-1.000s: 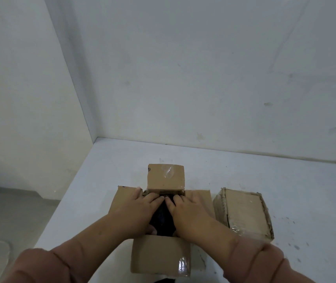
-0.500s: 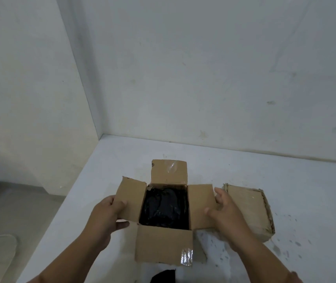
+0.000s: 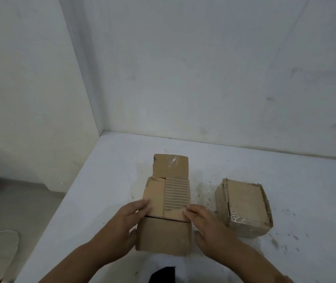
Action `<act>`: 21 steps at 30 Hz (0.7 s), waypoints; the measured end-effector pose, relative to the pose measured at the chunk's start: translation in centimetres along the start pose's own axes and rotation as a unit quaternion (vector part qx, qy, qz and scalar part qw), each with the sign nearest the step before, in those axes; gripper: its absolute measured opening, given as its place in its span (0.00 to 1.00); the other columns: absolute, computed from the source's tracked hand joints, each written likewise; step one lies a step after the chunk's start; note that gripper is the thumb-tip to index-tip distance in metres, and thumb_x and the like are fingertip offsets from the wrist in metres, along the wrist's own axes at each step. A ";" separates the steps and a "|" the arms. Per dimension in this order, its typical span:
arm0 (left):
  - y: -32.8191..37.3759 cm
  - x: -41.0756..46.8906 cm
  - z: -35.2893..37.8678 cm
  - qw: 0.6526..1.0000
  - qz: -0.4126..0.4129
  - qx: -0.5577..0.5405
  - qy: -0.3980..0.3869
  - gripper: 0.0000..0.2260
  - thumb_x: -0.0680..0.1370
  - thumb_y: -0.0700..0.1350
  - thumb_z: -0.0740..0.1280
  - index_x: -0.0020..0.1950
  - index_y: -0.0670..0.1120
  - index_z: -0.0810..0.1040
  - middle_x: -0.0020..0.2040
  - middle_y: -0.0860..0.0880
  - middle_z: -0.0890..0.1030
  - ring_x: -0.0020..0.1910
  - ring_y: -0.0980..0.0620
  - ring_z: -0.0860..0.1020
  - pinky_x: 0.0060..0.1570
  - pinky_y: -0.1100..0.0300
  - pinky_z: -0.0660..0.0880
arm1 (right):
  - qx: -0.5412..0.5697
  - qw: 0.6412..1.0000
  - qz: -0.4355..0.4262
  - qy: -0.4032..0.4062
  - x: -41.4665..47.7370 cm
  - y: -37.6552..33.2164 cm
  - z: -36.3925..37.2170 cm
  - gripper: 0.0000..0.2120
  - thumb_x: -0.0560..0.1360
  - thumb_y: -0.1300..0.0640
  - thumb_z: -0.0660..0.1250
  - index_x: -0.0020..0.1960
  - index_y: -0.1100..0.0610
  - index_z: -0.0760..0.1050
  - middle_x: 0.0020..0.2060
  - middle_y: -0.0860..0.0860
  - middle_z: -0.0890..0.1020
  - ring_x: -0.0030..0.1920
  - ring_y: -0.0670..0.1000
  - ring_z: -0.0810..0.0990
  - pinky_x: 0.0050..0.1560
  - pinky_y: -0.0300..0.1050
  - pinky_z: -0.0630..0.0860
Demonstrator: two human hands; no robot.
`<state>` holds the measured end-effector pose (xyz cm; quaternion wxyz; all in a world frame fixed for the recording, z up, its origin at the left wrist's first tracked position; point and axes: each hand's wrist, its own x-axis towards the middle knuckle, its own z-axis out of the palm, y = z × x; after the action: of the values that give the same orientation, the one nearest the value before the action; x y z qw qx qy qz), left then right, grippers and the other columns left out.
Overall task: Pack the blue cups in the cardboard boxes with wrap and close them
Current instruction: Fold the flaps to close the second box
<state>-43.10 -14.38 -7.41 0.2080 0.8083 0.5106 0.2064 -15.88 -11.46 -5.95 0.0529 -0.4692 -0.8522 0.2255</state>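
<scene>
Table, one: white, speckled with crumbs to the right of your hands; its near edge is cut off by the frame.

Cardboard boxes, two.
- Open box: sits between your two hands. Both side flaps are folded flat over the opening, so its contents are hidden. The far flap stands up beyond your fingertips. The near panel below your fingers could be a flap or a wall; you cannot tell which.
- Closed box: lies to the outside of your right hand, apart from it, with glossy tape over the near end.

Hands, two; both forearms are cut off at the bottom edge.
- Left hand: released, fingers straight, pressing on the left flap, thumb down the box's side.
- Right hand: released, fingers straight on the torn corrugated right flap, thumb beside the box wall.

Black item, one: between your wrists, cut off, unidentifiable.

White cable, one: on the floor outside your left arm, partly out of frame.
</scene>
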 end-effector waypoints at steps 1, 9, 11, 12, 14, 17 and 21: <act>-0.3 -0.1 0.0 0.999 0.027 0.019 0.000 0.31 0.70 0.32 0.70 0.71 0.47 0.66 0.72 0.52 0.63 0.70 0.61 0.59 0.69 0.71 0.51 | -0.011 1.000 -0.013 -0.003 -0.1 0.2 0.4 0.28 0.75 0.58 0.57 0.74 0.55 0.58 0.74 0.47 0.57 0.72 0.45 0.58 0.63 0.21 0.41; 0.3 2.0 -0.1 0.986 -0.119 -0.075 0.092 0.07 0.77 0.46 0.66 0.53 0.53 0.80 0.51 0.64 0.77 0.49 0.62 0.74 0.47 0.73 0.67 | 0.160 0.981 0.091 0.057 2.3 1.3 -0.7 0.11 0.71 0.46 0.69 0.49 0.51 0.78 0.46 0.37 0.74 0.47 0.41 0.76 0.46 0.32 0.71; 1.0 3.0 0.3 0.978 -0.155 -0.069 0.123 0.05 0.78 0.47 0.64 0.44 0.57 0.74 0.43 0.63 0.75 0.43 0.59 0.73 0.39 0.72 0.65 | 0.166 0.976 0.116 0.080 3.1 1.2 -0.9 0.09 0.69 0.47 0.71 0.40 0.49 0.73 0.41 0.42 0.73 0.41 0.45 0.75 0.38 0.36 0.69; 1.2 3.4 0.6 0.973 -0.176 -0.075 0.130 0.04 0.78 0.47 0.64 0.48 0.57 0.75 0.46 0.61 0.75 0.44 0.58 0.73 0.40 0.73 0.64 | 0.190 0.969 0.132 0.084 3.4 1.2 -0.9 0.10 0.68 0.48 0.73 0.39 0.47 0.71 0.40 0.44 0.75 0.40 0.45 0.75 0.37 0.37 0.69; 1.4 3.9 1.4 0.959 -0.224 -0.120 0.126 0.14 0.79 0.46 0.63 0.64 0.52 0.72 0.55 0.59 0.72 0.50 0.58 0.72 0.47 0.70 0.67 | 0.265 0.948 0.165 0.062 3.9 1.3 -1.1 0.15 0.65 0.50 0.76 0.45 0.46 0.71 0.41 0.46 0.77 0.39 0.44 0.77 0.38 0.38 0.72; 1.4 4.4 1.6 0.951 -0.247 -0.152 0.108 0.21 0.79 0.43 0.62 0.72 0.53 0.64 0.63 0.57 0.70 0.58 0.56 0.72 0.55 0.65 0.68 | 0.341 0.921 0.191 0.004 5.2 1.6 -2.0 0.31 0.64 0.52 0.78 0.62 0.50 0.66 0.47 0.48 0.75 0.41 0.45 0.77 0.37 0.37 0.76; 1.2 4.9 1.8 0.967 -0.220 -0.095 0.081 0.20 0.80 0.38 0.58 0.71 0.50 0.67 0.71 0.52 0.66 0.67 0.56 0.64 0.61 0.71 0.56 | 0.384 0.898 0.205 0.058 8.8 1.8 -3.5 0.45 0.69 0.55 0.74 0.76 0.49 0.49 0.70 0.54 0.67 0.61 0.52 0.74 0.53 0.42 0.73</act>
<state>-39.34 -10.63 -7.69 0.2818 0.6331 0.6693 0.2681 -18.30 -2.22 -4.63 0.2314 -0.5893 -0.5791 0.5136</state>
